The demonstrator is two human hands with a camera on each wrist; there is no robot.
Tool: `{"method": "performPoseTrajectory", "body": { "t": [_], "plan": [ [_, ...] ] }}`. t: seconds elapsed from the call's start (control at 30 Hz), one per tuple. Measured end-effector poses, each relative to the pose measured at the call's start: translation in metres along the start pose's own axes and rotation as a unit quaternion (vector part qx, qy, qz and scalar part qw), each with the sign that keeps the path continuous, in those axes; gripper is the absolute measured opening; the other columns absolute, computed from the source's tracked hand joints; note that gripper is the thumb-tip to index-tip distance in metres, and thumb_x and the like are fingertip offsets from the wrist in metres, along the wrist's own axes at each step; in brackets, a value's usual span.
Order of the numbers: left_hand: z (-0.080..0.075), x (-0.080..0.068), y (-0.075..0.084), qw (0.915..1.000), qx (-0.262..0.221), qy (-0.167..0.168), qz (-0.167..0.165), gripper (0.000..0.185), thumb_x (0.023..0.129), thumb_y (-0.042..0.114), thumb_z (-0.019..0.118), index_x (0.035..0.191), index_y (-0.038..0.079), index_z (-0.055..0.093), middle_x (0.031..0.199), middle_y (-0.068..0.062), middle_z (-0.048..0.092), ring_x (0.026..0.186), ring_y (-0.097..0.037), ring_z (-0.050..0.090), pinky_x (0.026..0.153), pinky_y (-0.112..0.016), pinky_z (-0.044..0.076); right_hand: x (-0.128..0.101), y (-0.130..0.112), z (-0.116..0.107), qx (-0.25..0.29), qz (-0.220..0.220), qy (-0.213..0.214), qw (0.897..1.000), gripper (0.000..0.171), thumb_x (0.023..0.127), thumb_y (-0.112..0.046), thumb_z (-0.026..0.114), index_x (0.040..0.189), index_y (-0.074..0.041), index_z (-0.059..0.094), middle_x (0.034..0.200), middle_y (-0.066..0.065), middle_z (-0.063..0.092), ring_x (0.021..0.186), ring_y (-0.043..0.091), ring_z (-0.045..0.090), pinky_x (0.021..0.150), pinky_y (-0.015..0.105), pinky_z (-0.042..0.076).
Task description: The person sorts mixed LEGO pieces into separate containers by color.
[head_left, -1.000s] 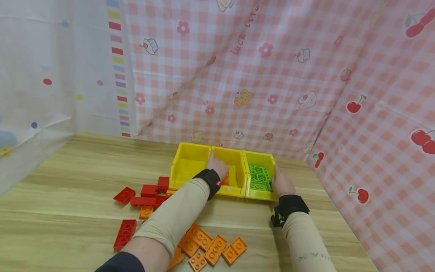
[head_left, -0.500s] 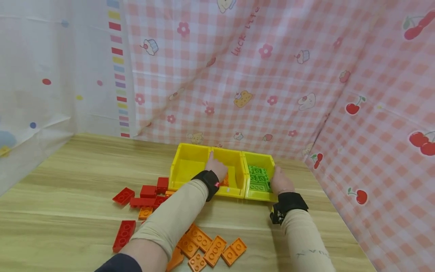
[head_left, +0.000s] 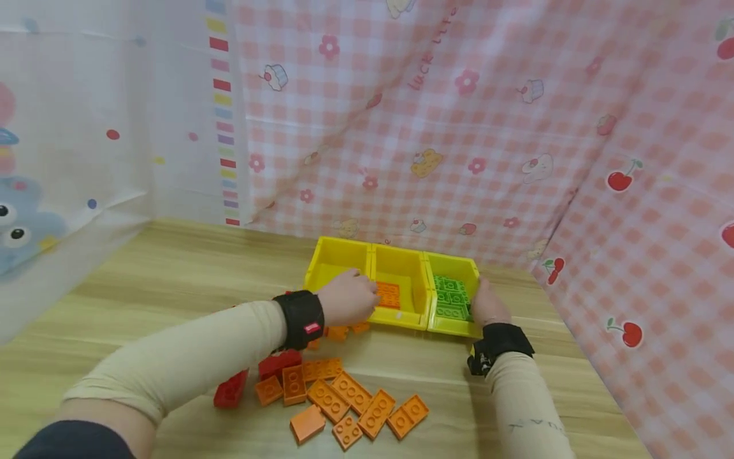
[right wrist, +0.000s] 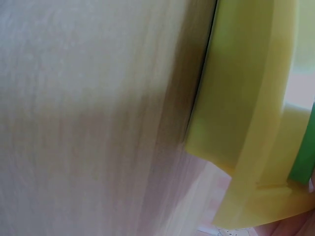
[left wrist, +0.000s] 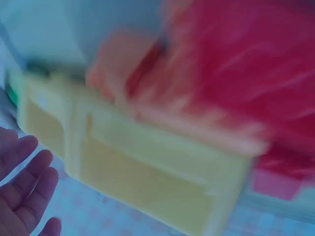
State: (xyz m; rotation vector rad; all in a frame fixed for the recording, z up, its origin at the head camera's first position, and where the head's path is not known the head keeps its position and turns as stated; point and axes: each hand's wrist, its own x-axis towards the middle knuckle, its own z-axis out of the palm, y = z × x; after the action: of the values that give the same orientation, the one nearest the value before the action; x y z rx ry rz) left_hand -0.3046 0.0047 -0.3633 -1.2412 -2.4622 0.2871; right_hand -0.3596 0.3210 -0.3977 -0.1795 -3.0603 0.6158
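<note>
Three yellow bins stand side by side: the left bin [head_left: 338, 252], the middle bin [head_left: 399, 255] and the right bin [head_left: 453, 262]. Orange bricks [head_left: 388, 294] lie in the middle one, green bricks [head_left: 450, 297] in the right one. My left hand [head_left: 347, 298] is over the front of the left bin, partly hiding it. In the left wrist view its spread fingers [left wrist: 35, 194] hold nothing. My right hand [head_left: 489, 303] grips the outer side wall of the right bin, mostly cut off in the right wrist view.
Loose orange bricks [head_left: 350, 390] and red bricks [head_left: 280, 363] are scattered on the wooden table [head_left: 424, 363] in front of the bins. My left forearm covers part of the pile. A pink checked cloth [head_left: 367, 140] hangs behind the bins.
My left hand has left the divider between the left and middle bins and moved left and toward me, uncovering the orange bricks. My right hand keeps its grip. The head view has shifted slightly.
</note>
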Motion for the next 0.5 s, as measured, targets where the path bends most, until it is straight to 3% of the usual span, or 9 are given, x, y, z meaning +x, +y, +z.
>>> {"method": "performPoseTrajectory", "body": {
  "t": [0.13, 0.27, 0.5],
  "plan": [
    [-0.008, -0.049, 0.011, 0.9982, -0.027, -0.029, 0.045, 0.012, 0.088, 0.03, 0.064, 0.09, 0.02, 0.07, 0.084, 0.007, 0.059, 0.077, -0.012, 0.056, 0.067, -0.028, 0.04, -0.001, 0.0, 0.0, -0.007, 0.003, -0.003, 1.0, 0.047, 0.098, -0.005, 0.03, 0.143, 0.005, 0.016, 0.135, 0.03, 0.037, 0.115, 0.043, 0.045, 0.094, 0.054, 0.036],
    [-0.01, -0.089, 0.017, 0.9946, -0.06, -0.07, 0.048, 0.017, 0.087, 0.034, 0.065, 0.095, 0.02, 0.07, 0.089, 0.008, 0.06, 0.083, -0.012, 0.056, 0.074, -0.03, 0.042, -0.003, -0.001, -0.001, -0.01, 0.004, -0.014, 1.0, 0.049, 0.099, -0.005, 0.029, 0.144, 0.005, 0.013, 0.136, 0.03, 0.035, 0.116, 0.044, 0.044, 0.093, 0.055, 0.036],
    [-0.019, -0.128, 0.013, 0.9838, -0.119, -0.101, 0.088, 0.029, 0.088, 0.04, 0.062, 0.11, 0.021, 0.066, 0.103, 0.008, 0.061, 0.095, -0.012, 0.054, 0.089, -0.034, 0.042, -0.002, -0.003, -0.001, -0.011, -0.001, -0.015, 1.0, 0.05, 0.098, -0.005, 0.031, 0.143, 0.006, 0.013, 0.134, 0.032, 0.035, 0.113, 0.045, 0.046, 0.092, 0.055, 0.036]
  ]
}}
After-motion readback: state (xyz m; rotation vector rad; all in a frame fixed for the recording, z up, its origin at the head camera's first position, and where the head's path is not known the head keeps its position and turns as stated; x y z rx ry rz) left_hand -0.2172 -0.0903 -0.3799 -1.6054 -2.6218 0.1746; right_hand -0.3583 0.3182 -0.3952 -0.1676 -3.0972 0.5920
